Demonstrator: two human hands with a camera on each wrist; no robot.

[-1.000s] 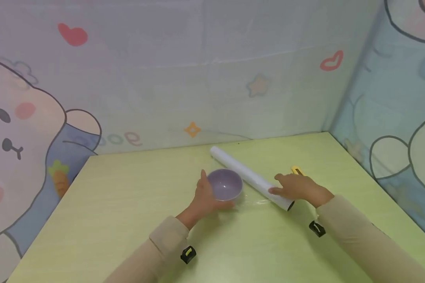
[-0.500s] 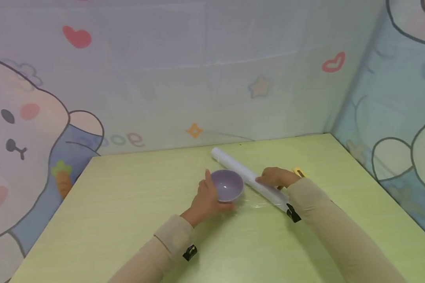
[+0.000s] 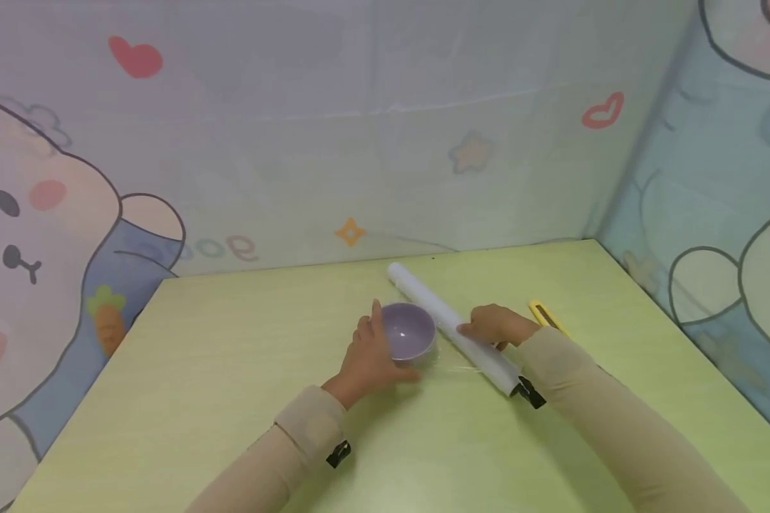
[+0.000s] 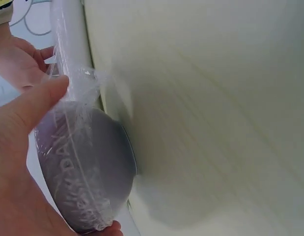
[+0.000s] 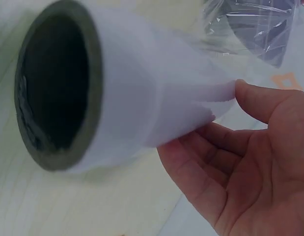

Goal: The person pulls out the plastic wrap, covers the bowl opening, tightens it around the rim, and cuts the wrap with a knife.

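Observation:
A purple bowl (image 3: 408,333) stands on the table with clear cling film clinging to its outer wall, which the left wrist view shows over raised lettering. My left hand (image 3: 368,363) holds the bowl from its left and front, fingers and thumb spread round the wall. A long white roll of cling film (image 3: 433,303) lies slantwise to the right of the bowl. My right hand (image 3: 497,325) grips the roll near its middle, thumb on one side and curled fingers on the other. A stretch of film (image 5: 218,29) spans from the roll to the bowl. In the right wrist view the roll's hollow dark core faces the camera.
A yellow utility knife (image 3: 547,315) lies right of my right hand, partly hidden by the sleeve. Behind the pale yellow-green table (image 3: 231,356) hangs a printed cartoon backdrop (image 3: 295,142), which also covers the right side.
My right hand has moved left and up along the roll from its near end and now grips it. The roll's near end has shifted slightly left and nearer. My left hand stays at the bowl.

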